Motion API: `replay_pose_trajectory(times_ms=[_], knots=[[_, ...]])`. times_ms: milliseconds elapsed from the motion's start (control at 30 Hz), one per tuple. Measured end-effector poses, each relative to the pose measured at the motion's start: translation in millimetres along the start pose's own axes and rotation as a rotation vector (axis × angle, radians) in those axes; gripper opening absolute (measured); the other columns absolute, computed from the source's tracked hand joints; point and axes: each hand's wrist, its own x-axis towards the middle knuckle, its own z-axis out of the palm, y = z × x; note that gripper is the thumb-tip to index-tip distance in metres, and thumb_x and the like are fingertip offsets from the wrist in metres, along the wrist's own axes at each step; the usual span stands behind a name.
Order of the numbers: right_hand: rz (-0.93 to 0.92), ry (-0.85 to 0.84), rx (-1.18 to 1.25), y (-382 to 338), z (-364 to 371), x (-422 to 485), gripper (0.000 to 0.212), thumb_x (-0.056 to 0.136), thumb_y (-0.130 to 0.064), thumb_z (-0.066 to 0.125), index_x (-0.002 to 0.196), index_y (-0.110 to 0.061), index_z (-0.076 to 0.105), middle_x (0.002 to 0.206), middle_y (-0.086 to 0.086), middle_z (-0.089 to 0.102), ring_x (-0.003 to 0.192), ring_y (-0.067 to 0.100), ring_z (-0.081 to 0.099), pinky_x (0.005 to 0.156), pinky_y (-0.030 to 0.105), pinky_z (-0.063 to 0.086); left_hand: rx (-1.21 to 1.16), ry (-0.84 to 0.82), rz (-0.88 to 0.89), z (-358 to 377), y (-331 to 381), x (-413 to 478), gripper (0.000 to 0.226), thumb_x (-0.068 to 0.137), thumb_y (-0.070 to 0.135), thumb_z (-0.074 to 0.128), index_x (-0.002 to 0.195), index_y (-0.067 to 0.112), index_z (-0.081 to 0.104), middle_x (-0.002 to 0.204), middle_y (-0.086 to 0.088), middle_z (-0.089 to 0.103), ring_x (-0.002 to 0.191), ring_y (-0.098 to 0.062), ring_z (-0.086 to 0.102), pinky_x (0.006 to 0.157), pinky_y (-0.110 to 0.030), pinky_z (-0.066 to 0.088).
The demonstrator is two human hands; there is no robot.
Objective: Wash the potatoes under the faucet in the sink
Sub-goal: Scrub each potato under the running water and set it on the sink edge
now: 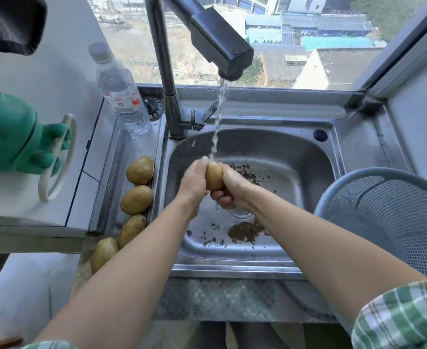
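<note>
A yellow-brown potato (214, 175) is held over the middle of the steel sink (282, 157), right under the stream of water falling from the black faucet head (222, 44). My left hand (194, 183) grips its left side. My right hand (230, 188) grips its right side and underside, fingers curled beneath. Several more potatoes lie in a row on the ledge left of the sink, from the farthest potato (140, 170) to the nearest potato (103, 253).
Dark dirt specks (245, 231) lie on the sink floor near the drain. A grey mesh basket (388, 217) stands at the sink's right. A plastic water bottle (121, 91) and a green frog-shaped object (13, 132) are at the left. A window is behind.
</note>
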Motion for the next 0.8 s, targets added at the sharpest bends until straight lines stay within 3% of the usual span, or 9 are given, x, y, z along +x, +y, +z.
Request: replay_pose_trajectory(times_ms=[67, 167, 267, 367, 433, 500, 600, 700, 800], knots=[[-0.039, -0.095, 0.040, -0.1, 4.1, -1.7, 0.071, 0.090, -0.072, 0.023, 0.076, -0.010, 0.054, 0.055, 0.003, 0.047, 0.041, 0.013, 0.039, 0.037, 0.019, 0.034, -0.052, 0.124, -0.031, 3.5, 2.4, 1.2, 0.033, 0.101, 0.035, 0.036, 0.083, 0.017, 0.057, 0.093, -0.007, 0.060, 0.086, -0.023, 0.058, 0.082, -0.040, 0.051], [-0.191, -0.219, 0.045, -0.9, 7.4, -7.3, 0.056, 0.093, -0.064, 0.036, 0.091, -0.014, 0.062, 0.062, 0.001, 0.047, 0.052, 0.013, 0.042, 0.049, 0.021, 0.042, -0.036, 0.248, -0.107, 3.1, 6.4, 4.1, 0.041, 0.102, 0.042, 0.032, 0.076, 0.021, 0.055, 0.098, -0.007, 0.060, 0.095, -0.026, 0.057, 0.089, -0.038, 0.048], [-0.204, -0.124, -0.066, -1.4, 2.0, -3.3, 0.068, 0.089, -0.073, 0.031, 0.088, -0.013, 0.063, 0.061, 0.000, 0.053, 0.045, 0.009, 0.039, 0.042, 0.020, 0.034, -0.021, 0.198, -0.116, 0.6, 6.2, 3.1, 0.045, 0.102, 0.049, 0.029, 0.099, 0.018, 0.061, 0.107, -0.009, 0.063, 0.098, -0.027, 0.059, 0.082, -0.035, 0.047], [-0.158, -0.027, -0.066, -2.1, -3.6, 4.3, 0.076, 0.088, -0.076, 0.019, 0.083, -0.010, 0.056, 0.058, 0.005, 0.052, 0.038, 0.009, 0.034, 0.036, 0.017, 0.028, -0.039, 0.013, -0.004, 4.0, 1.4, -2.9, 0.038, 0.102, 0.046, 0.034, 0.113, 0.018, 0.058, 0.108, -0.006, 0.063, 0.090, -0.019, 0.059, 0.080, -0.039, 0.052], [-0.157, -0.055, -0.074, -2.0, -4.0, 3.1, 0.072, 0.089, -0.074, 0.022, 0.088, -0.010, 0.056, 0.057, 0.003, 0.051, 0.043, 0.010, 0.037, 0.039, 0.020, 0.032, -0.036, 0.028, 0.022, 8.2, 1.4, -3.2, 0.035, 0.102, 0.038, 0.037, 0.117, 0.012, 0.054, 0.099, -0.003, 0.060, 0.082, -0.014, 0.056, 0.068, -0.031, 0.050], [-0.182, -0.187, -0.062, 0.7, -1.8, -0.3, 0.063, 0.092, -0.068, 0.029, 0.097, -0.010, 0.055, 0.064, 0.002, 0.051, 0.052, 0.011, 0.041, 0.048, 0.021, 0.038, -0.110, 0.127, -0.045, 9.1, 5.5, 1.0, 0.033, 0.104, 0.033, 0.033, 0.112, 0.009, 0.055, 0.090, -0.002, 0.058, 0.080, -0.017, 0.054, 0.059, -0.029, 0.044], [-0.252, -0.324, -0.039, 6.1, -0.6, -4.7, 0.044, 0.100, -0.050, 0.032, 0.101, -0.012, 0.054, 0.074, 0.003, 0.048, 0.059, 0.011, 0.040, 0.057, 0.023, 0.038, -0.185, 0.163, -0.172, 5.4, 10.2, 6.5, 0.037, 0.105, 0.036, 0.029, 0.115, 0.011, 0.054, 0.094, -0.008, 0.057, 0.080, -0.020, 0.054, 0.065, -0.032, 0.045], [-0.281, -0.288, -0.035, 6.2, -1.5, -4.8, 0.041, 0.098, -0.041, 0.025, 0.091, -0.012, 0.053, 0.073, 0.004, 0.046, 0.058, 0.012, 0.035, 0.058, 0.027, 0.034, -0.185, 0.155, -0.189, 6.3, 12.0, 7.1, 0.042, 0.105, 0.040, 0.028, 0.119, 0.010, 0.054, 0.100, -0.011, 0.058, 0.075, -0.019, 0.053, 0.062, -0.030, 0.043], [-0.274, -0.236, -0.064, 5.0, -3.5, -1.6, 0.047, 0.094, -0.038, 0.016, 0.084, -0.007, 0.049, 0.070, 0.004, 0.046, 0.055, 0.013, 0.034, 0.058, 0.029, 0.032, -0.178, 0.182, -0.204, 5.5, 9.6, 13.3, 0.048, 0.104, 0.043, 0.029, 0.127, 0.009, 0.055, 0.121, -0.017, 0.061, 0.098, -0.027, 0.058, 0.081, -0.038, 0.050]])
